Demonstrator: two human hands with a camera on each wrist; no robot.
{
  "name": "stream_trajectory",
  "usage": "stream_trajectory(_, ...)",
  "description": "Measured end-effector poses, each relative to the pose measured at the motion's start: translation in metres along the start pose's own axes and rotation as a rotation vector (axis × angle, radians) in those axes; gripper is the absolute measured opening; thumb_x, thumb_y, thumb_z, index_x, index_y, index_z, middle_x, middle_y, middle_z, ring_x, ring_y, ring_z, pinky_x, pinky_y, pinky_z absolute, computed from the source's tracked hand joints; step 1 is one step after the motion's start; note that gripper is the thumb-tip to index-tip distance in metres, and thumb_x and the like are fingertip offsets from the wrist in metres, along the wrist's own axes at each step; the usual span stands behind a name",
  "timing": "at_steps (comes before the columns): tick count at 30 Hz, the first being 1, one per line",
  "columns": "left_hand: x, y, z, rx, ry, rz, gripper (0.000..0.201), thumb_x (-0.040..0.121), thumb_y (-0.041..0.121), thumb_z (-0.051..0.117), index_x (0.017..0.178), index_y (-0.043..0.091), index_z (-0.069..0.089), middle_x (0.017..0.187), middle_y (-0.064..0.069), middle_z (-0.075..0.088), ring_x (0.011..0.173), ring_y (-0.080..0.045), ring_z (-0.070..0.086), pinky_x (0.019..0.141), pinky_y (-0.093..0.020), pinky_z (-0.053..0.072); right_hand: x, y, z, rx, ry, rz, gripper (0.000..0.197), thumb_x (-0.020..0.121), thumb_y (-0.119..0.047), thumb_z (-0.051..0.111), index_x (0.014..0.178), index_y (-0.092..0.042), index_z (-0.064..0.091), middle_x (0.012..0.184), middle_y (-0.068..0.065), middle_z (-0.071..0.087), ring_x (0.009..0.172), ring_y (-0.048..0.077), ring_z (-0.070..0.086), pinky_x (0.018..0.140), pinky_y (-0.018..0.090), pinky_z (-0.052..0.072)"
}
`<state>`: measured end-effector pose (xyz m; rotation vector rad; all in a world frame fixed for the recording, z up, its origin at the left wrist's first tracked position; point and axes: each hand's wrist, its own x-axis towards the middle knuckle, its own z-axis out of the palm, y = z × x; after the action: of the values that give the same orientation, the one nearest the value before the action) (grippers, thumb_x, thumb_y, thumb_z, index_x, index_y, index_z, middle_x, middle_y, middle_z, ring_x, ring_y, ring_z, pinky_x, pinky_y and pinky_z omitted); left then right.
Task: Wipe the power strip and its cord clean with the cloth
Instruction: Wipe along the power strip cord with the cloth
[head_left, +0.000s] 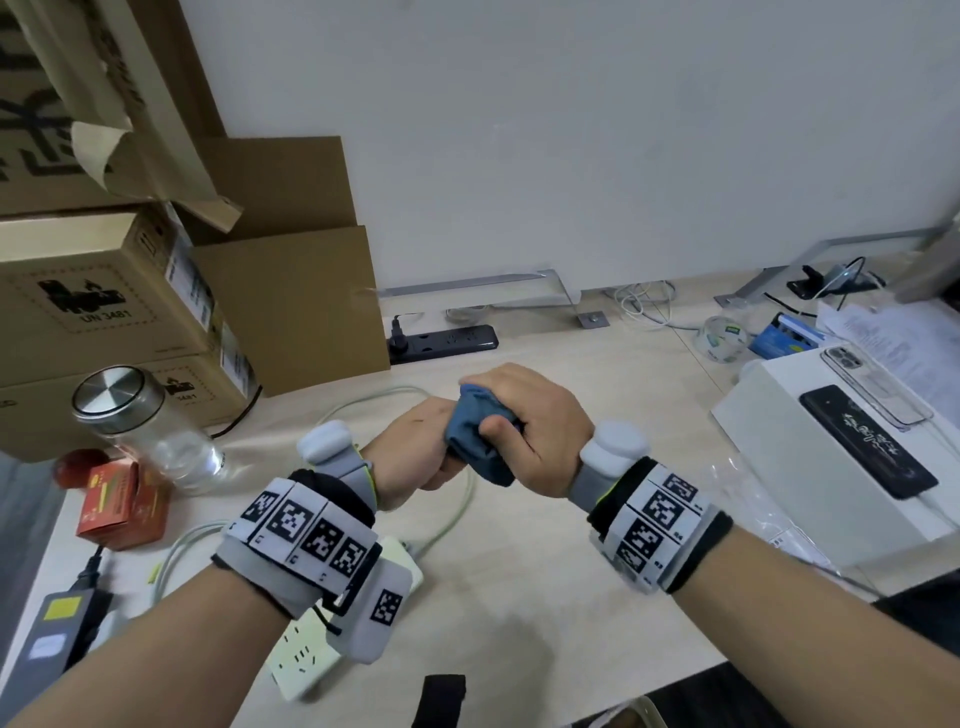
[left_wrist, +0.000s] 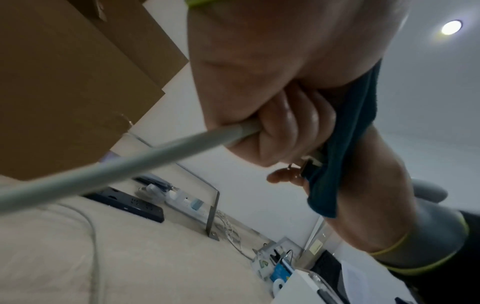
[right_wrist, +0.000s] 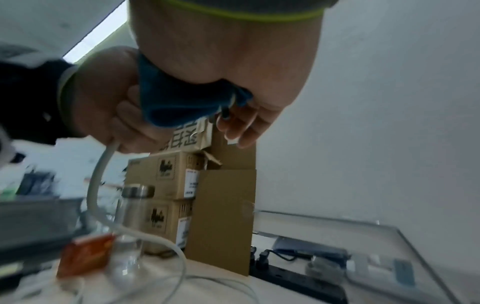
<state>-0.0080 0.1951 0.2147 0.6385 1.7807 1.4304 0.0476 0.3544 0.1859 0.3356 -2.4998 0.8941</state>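
Note:
My two hands meet above the middle of the desk. The left hand has its fingers curled round the pale grey cord, which hangs down in loops to the white power strip lying under my left wrist. Right beside it, the right hand grips a bunched blue cloth wrapped round the cord's end. In the left wrist view a bit of white plug with metal prongs peeks out of the cloth. The right wrist view shows the cloth squeezed in my right palm.
Stacked cardboard boxes stand at the left. A glass jar with a metal lid and a red carton sit before them. A black power strip lies by the wall. A white box carrying phones is at the right.

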Motion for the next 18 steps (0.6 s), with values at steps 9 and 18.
stream_trajectory(9, 0.002, 0.000, 0.014, 0.009, 0.117, 0.205, 0.031, 0.083, 0.025, 0.038, 0.053, 0.020, 0.034, 0.045, 0.009, 0.029, 0.041, -0.009, 0.021, 0.042, -0.020, 0.020, 0.020, -0.018, -0.002, 0.151, 0.239, 0.307, 0.048, 0.094, -0.040, 0.032, 0.067, -0.012, 0.060, 0.058, 0.002, 0.059, 0.057, 0.020, 0.052, 0.056, 0.029, 0.043)
stream_trajectory(18, 0.007, -0.001, 0.015, 0.372, 0.333, 0.380, 0.039, 0.091, 0.045, 0.029, 0.063, 0.020, 0.035, 0.054, 0.007, 0.034, 0.052, -0.014, 0.031, 0.053, -0.033, 0.026, 0.047, -0.025, -0.010, 1.366, 0.536, 0.986, 0.023, 0.095, -0.020, 0.044, 0.081, -0.012, 0.060, 0.074, 0.005, 0.061, 0.064, 0.015, 0.060, 0.059, 0.029, 0.047)
